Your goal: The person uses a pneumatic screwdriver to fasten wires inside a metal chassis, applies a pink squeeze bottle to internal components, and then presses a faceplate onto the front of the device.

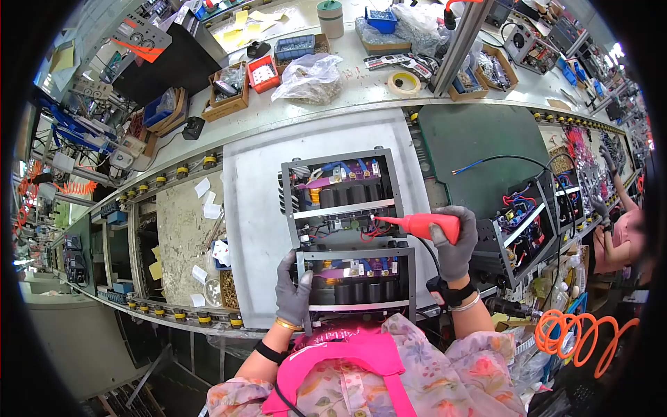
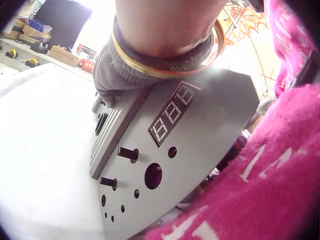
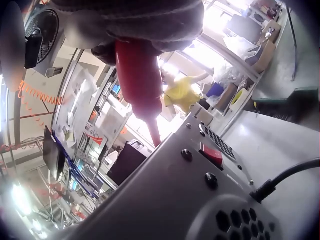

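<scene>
Two open metal chassis stand one behind the other on a white sheet: the far chassis (image 1: 340, 191) and the near chassis (image 1: 356, 278). My gloved right hand (image 1: 455, 243) grips a red squeeze bottle (image 1: 427, 225), its thin nozzle pointing left over the far chassis's inner parts. In the right wrist view the red bottle (image 3: 137, 75) hangs from the glove (image 3: 145, 22) with its tip by a chassis edge. My gloved left hand (image 1: 292, 292) rests at the near chassis's left side, thumb on its frame. The left wrist view shows the glove (image 2: 120, 75) over a grey panel (image 2: 215, 115) with a digit display.
More open chassis (image 1: 517, 222) stand right on the line, near a green board (image 1: 479, 146). Bins, a plastic bag (image 1: 309, 76) and a tape roll (image 1: 404, 84) lie along the back bench. An orange coiled hose (image 1: 577, 340) hangs at lower right; another person (image 1: 622, 236) works at far right.
</scene>
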Demonstrator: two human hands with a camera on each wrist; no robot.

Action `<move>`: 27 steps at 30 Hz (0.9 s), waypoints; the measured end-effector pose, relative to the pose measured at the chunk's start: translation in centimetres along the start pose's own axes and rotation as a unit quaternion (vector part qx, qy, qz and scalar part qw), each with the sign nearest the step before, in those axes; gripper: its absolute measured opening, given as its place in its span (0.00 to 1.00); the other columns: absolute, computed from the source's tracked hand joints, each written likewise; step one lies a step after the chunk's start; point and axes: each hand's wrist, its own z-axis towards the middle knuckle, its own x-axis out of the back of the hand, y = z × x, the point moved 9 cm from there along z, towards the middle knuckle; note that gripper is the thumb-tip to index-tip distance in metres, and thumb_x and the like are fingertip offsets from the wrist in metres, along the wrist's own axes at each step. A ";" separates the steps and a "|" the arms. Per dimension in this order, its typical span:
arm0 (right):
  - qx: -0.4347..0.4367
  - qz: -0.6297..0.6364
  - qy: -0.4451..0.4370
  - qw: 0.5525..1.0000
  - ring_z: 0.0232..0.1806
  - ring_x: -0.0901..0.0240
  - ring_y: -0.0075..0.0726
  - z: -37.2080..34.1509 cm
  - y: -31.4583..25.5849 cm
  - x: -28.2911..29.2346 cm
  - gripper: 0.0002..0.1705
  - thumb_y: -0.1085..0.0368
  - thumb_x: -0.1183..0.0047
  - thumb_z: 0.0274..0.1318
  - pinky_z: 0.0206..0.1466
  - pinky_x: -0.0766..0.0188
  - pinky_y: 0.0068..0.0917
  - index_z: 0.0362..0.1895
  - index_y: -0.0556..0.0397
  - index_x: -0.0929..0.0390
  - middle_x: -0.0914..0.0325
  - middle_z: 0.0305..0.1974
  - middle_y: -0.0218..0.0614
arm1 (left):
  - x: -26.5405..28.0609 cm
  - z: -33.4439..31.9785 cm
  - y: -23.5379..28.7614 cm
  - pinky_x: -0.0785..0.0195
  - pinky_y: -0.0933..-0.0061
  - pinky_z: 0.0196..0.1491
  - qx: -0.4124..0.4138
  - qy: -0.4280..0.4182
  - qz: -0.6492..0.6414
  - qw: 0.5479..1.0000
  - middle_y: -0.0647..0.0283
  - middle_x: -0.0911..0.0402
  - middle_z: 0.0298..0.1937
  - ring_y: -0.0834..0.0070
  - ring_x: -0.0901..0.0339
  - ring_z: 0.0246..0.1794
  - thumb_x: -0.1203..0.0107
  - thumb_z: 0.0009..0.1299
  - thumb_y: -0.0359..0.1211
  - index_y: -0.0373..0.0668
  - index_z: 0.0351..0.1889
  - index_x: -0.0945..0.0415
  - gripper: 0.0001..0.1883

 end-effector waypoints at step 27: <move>0.047 0.089 -0.052 0.994 0.41 0.25 0.35 -0.4 -4.4 -2.2 0.21 0.71 0.40 0.44 0.45 0.27 0.30 0.44 0.55 0.33 0.25 0.38 0.40 | 5.3 8.5 -2.0 0.35 0.69 0.55 0.035 0.032 0.089 0.995 0.54 0.26 0.51 0.67 0.27 0.52 0.43 0.66 0.38 0.37 0.54 0.33 0.23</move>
